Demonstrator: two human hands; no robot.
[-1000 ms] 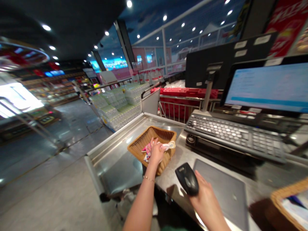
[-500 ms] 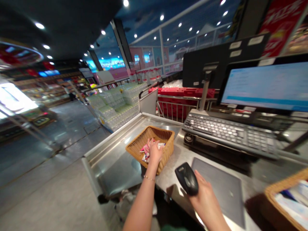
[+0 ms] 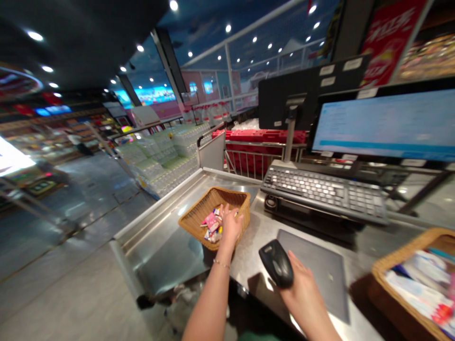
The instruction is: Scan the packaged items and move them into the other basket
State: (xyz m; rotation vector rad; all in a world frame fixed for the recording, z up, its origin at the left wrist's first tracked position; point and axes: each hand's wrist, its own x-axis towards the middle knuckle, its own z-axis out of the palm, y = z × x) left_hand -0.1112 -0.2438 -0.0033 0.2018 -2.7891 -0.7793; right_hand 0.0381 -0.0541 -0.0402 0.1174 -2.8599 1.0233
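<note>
A keyboard [image 3: 323, 192] and monitor [image 3: 384, 124] stood beyond a grey mat [image 3: 316, 270] on the steel checkout counter [image 3: 167, 251], above the shop floor [image 3: 81, 293]. A wicker basket [image 3: 231, 195] held small bright packets [image 3: 212, 226], touched by the curled left hand [image 3: 231, 227]; whether it gripped them could not be told. The right hand [image 3: 302, 296] clenched a handheld barcode scanner [image 3: 276, 263].

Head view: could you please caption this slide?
Left hand reaches into a wicker basket of small packets; right hand holds a barcode scanner.
</note>
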